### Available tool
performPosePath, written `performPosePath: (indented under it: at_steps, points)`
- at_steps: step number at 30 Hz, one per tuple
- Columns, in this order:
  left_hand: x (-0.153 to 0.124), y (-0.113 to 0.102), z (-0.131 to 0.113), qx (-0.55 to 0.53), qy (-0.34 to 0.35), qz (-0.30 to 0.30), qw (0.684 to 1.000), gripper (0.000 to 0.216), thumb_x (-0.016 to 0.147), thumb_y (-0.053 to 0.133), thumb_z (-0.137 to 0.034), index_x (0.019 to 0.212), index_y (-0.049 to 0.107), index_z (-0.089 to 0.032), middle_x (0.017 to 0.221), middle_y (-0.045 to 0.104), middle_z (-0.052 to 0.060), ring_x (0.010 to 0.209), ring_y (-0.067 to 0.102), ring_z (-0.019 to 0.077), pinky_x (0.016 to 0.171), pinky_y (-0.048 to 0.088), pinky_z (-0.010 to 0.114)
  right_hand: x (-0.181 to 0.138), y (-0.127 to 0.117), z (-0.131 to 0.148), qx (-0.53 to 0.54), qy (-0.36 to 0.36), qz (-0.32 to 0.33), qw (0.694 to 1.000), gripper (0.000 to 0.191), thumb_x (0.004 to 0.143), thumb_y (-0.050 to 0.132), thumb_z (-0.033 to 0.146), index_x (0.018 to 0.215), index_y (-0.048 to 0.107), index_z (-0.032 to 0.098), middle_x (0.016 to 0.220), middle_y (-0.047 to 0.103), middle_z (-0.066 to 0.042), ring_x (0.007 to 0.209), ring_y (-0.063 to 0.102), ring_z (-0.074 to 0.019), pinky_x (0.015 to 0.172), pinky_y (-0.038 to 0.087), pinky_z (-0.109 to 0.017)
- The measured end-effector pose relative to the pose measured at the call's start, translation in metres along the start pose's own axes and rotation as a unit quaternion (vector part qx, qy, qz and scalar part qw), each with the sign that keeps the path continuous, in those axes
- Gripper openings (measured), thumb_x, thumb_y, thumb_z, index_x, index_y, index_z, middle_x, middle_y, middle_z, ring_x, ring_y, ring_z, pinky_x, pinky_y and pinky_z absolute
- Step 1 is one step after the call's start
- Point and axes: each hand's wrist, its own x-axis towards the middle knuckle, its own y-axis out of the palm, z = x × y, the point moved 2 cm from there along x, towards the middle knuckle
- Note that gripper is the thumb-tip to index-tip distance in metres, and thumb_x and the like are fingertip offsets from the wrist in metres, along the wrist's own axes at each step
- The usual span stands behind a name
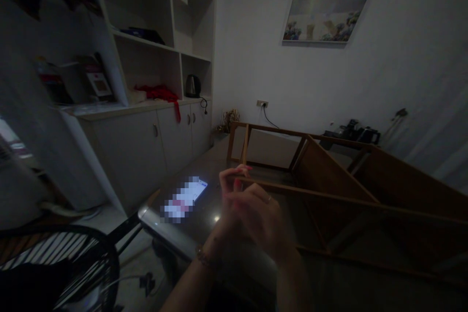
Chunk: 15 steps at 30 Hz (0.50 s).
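Note:
My left hand [228,200], with a bracelet at its wrist, is raised over the near part of the dark glossy table [204,239]. Its fingers are curled inward. Over its palm lies my right hand [265,217], which wears a ring; its fingers are bent and drawn together against the left hand. Whatever is between the fingers is too small or hidden to make out. Just beyond the hands, a brown wooden frame with several compartments [340,197] lies on the table. Left of the hands is a lit phone [186,197], its screen blurred out.
A black slatted chair [106,253] stands at the lower left. White cabinets [139,141] line the left wall, with a kettle [192,86] and red cloth [159,92] on the counter. Dark appliances [356,131] sit behind the frame. The room is dim.

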Motion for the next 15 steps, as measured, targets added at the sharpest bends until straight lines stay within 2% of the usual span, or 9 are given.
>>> performPosePath:
  at_steps: [4, 8, 15]
  points:
    - [0.003, 0.001, 0.001, 0.003, 0.013, -0.004, 1.0, 0.016, 0.102, 0.051, -0.041, 0.113, 0.052, -0.028, 0.099, 0.062, 0.002, 0.108, 0.063, 0.0191, 0.096, 0.05, 0.039, -0.002, 0.001, -0.006, -0.007, -0.011, -0.013, 1.0, 0.017, 0.103, 0.055, 0.028, 0.11, 0.07, 0.025, 0.084, 0.068, 0.001, 0.076, 0.067, -0.01, 0.068, 0.052, -0.02]
    - [0.004, 0.0, 0.002, 0.012, 0.01, -0.005, 1.0, 0.016, 0.102, 0.051, -0.041, 0.113, 0.051, -0.029, 0.099, 0.062, 0.001, 0.108, 0.063, 0.0189, 0.097, 0.049, 0.039, -0.003, 0.004, -0.008, -0.006, -0.042, -0.045, 0.998, 0.014, 0.103, 0.056, 0.028, 0.11, 0.068, 0.025, 0.084, 0.071, 0.001, 0.076, 0.069, -0.0098, 0.068, 0.053, -0.02]
    - [0.002, -0.004, 0.004, 0.018, 0.012, 0.006, 1.0, 0.015, 0.103, 0.049, -0.038, 0.114, 0.051, -0.028, 0.101, 0.063, 0.002, 0.112, 0.063, 0.0208, 0.1, 0.049, 0.043, 0.0, -0.002, -0.015, -0.008, -0.05, -0.007, 0.999, 0.012, 0.101, 0.059, 0.026, 0.11, 0.067, 0.027, 0.087, 0.073, 0.001, 0.077, 0.071, -0.0101, 0.068, 0.054, -0.02]
